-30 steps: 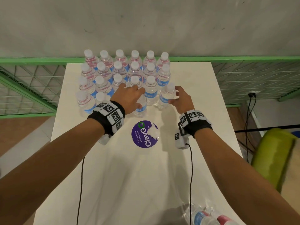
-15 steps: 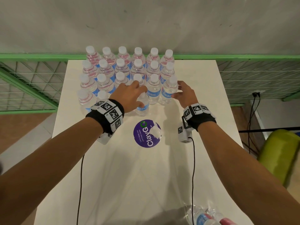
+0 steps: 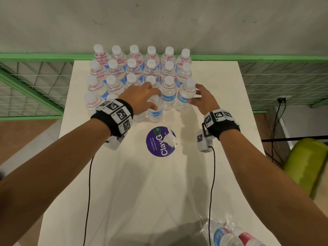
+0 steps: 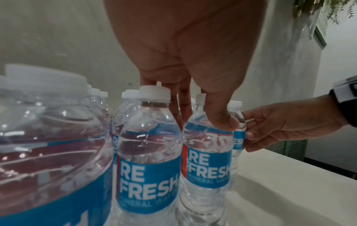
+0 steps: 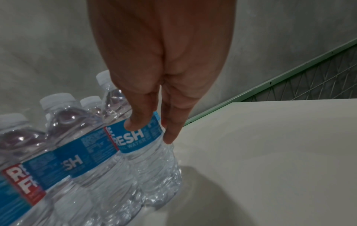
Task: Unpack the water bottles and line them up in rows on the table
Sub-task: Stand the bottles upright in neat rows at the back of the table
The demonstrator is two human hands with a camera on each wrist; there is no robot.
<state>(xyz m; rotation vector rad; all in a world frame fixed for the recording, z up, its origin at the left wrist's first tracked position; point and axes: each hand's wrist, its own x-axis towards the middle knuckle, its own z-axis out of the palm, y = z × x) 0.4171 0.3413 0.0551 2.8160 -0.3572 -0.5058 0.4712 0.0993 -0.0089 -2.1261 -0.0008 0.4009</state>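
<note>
- The left grip [image 3: 142,98] curls around the neck of a front-row bottle [image 3: 155,112].
- The right grip [image 3: 201,100] pinches the label of the end bottle [image 3: 183,98] in the third row.
- Both bottles stand upright among the rows on the white desk [image 3: 159,183].

Left hand [image 3: 140,98] hides a bottle cap [image 3: 155,97]; wrapped bottles [image 3: 229,235] at 5 o'clock are cropped by the frame edge; a near bottle [image 4: 48,145] at 9 o'clock is blurred.

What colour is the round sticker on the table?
Purple, with white writing. The round sticker shows best in the head view.
</note>
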